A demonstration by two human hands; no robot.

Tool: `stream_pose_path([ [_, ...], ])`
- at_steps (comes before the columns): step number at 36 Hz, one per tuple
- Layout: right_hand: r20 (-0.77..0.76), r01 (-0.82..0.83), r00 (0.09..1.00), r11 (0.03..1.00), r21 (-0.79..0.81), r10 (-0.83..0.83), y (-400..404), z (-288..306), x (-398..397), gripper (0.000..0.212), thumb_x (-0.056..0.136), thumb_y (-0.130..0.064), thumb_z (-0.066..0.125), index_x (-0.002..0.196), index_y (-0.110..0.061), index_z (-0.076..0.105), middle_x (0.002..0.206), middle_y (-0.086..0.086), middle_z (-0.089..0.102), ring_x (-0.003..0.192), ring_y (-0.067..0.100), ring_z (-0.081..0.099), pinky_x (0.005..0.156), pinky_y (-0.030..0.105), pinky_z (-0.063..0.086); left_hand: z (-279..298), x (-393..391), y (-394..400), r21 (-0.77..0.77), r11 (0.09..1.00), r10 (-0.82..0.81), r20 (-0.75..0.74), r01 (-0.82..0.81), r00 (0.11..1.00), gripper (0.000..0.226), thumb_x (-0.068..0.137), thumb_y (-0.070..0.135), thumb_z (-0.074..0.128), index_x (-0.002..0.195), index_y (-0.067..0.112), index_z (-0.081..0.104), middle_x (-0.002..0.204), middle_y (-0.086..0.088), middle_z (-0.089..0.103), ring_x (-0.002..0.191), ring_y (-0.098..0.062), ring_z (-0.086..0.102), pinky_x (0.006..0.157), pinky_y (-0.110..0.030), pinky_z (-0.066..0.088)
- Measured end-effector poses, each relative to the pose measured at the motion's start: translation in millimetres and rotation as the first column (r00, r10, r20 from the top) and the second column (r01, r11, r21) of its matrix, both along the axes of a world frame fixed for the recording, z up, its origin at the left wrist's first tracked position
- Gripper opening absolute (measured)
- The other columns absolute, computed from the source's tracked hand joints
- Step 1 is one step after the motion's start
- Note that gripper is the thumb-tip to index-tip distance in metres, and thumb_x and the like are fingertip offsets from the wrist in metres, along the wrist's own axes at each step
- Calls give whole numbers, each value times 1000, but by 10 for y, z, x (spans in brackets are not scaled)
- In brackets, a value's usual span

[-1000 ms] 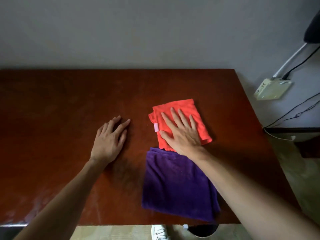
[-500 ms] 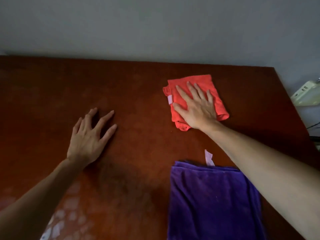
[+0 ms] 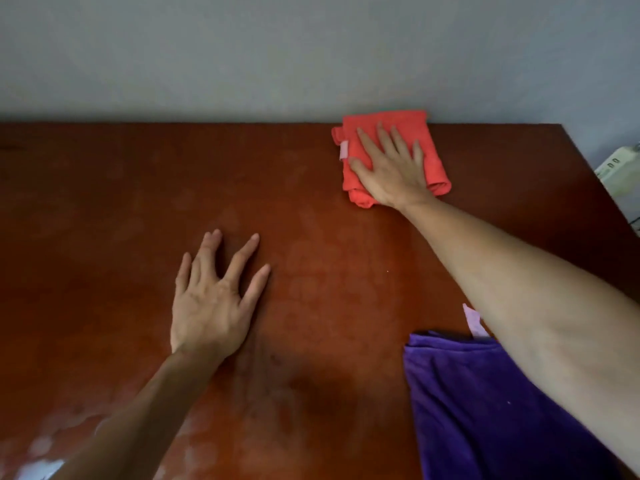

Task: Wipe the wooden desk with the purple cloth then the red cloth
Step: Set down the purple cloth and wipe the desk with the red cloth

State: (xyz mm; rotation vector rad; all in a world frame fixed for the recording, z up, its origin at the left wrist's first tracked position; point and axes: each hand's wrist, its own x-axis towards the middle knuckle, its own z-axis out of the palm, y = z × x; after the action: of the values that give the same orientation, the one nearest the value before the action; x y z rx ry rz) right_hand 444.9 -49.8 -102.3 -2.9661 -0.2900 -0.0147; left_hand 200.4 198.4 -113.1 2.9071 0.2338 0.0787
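Our right hand (image 3: 391,171) lies flat, fingers spread, on the folded, plush red cloth (image 3: 433,157) at the tabletop's (image 3: 121,188) far right edge. Our left hand (image 3: 211,306) rests splayed on glossy reddish wood. The velvety purple cloth (image 3: 485,417) lies near right, under our forearm; grey wall (image 3: 242,53) behind.

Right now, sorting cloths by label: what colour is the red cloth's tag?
Pale pink tag, head view.

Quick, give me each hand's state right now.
Left hand: open, fingers spread, flat on the desk, holding nothing.
Right hand: open, palm pressed flat on the red cloth, not gripping it.
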Motion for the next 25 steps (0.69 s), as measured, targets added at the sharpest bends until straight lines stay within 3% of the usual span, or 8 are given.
stream_pose_path([
  [6,9,48,999,999,13,-48,381,-20,-1378,76,89,-65,21,161,-41,18,171,0,16,158,24,10,125,56,5,4,7,22,-49,999,-14,-18,14,1000,57,100,62,20,154,46,18,166,-10,11,154,-20,4,125,-41,-1],
  [9,32,33,999,999,20,-33,617,-30,-2233,73,93,-63,28,161,-39,21,170,2,19,158,24,12,124,57,11,55,-14,99,-167,984,-62,-37,55,997,57,101,55,31,155,38,22,166,-10,9,154,-20,1,124,-39,-6],
  [12,45,54,997,998,26,-55,797,-17,-2972,70,98,-63,32,162,-39,17,171,1,13,158,23,9,122,56,17,177,-13,302,-339,936,-105,-17,93,994,54,101,38,48,151,20,38,160,-14,24,151,-28,18,123,-44,12],
  [14,21,53,998,999,8,-54,885,6,-3400,68,101,-66,22,162,-39,8,172,-1,4,159,22,2,123,56,16,238,-76,509,-309,942,-141,-14,130,990,50,101,35,49,147,18,45,156,-14,31,147,-32,28,117,-48,24],
  [16,-6,33,999,999,-1,-33,953,15,-3726,70,101,-70,16,162,-39,5,172,-2,0,159,21,-1,123,56,16,234,-155,779,-190,967,-175,-9,170,985,49,102,42,42,146,23,45,156,-13,32,147,-31,27,119,-50,23],
  [21,2,25,1000,1000,19,-25,1009,29,-3720,73,96,-68,36,161,-40,17,172,-3,9,158,20,7,122,56,19,157,-252,1294,-30,966,-259,-59,257,964,56,100,60,18,154,46,19,164,-5,17,154,-18,8,123,-38,1],
  [25,56,31,998,999,17,-32,1076,28,-2947,73,93,-66,38,159,-41,25,170,-1,20,157,22,17,123,54,17,118,-241,1288,-4,963,-271,-40,271,962,54,102,59,16,155,47,13,165,-4,14,154,-15,3,125,-39,0],
])
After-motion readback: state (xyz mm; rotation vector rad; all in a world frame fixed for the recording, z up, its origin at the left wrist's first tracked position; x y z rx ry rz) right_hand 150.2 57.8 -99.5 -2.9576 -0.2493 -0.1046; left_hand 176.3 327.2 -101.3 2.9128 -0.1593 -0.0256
